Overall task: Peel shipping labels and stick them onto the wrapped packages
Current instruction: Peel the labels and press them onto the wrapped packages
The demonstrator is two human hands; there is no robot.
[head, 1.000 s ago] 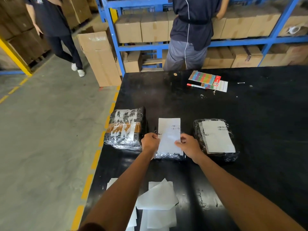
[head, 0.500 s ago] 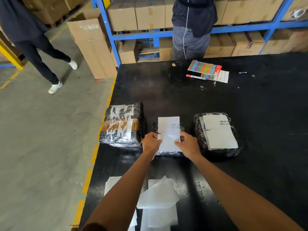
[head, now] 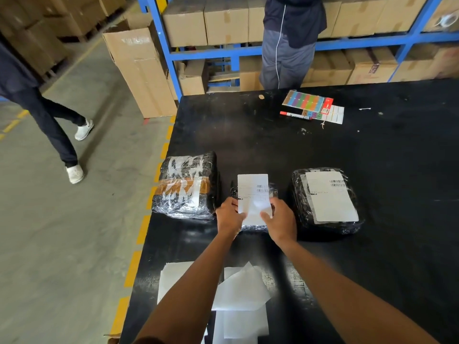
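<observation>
Head view: on the black tabletop [head: 323, 150], both hands work a white barcode-printed shipping label [head: 253, 194] that lies over a small plastic-wrapped dark package [head: 273, 192] in the middle. The left hand [head: 229, 216] pinches the label's near left edge; the right hand [head: 280, 220] pinches its near right corner. To the right, apart from it, sits a labelled plastic-wrapped dark package [head: 325, 202]; to the left, a larger wrapped bundle with a brown tape band [head: 186, 186] carries no label. Loose white backing sheets [head: 242, 289] lie near the body. To do this well, I judge the label should be kept square to the package, then smoothed from the far stuck end toward the near edge, pressing out wrinkles over the crinkled wrap.
</observation>
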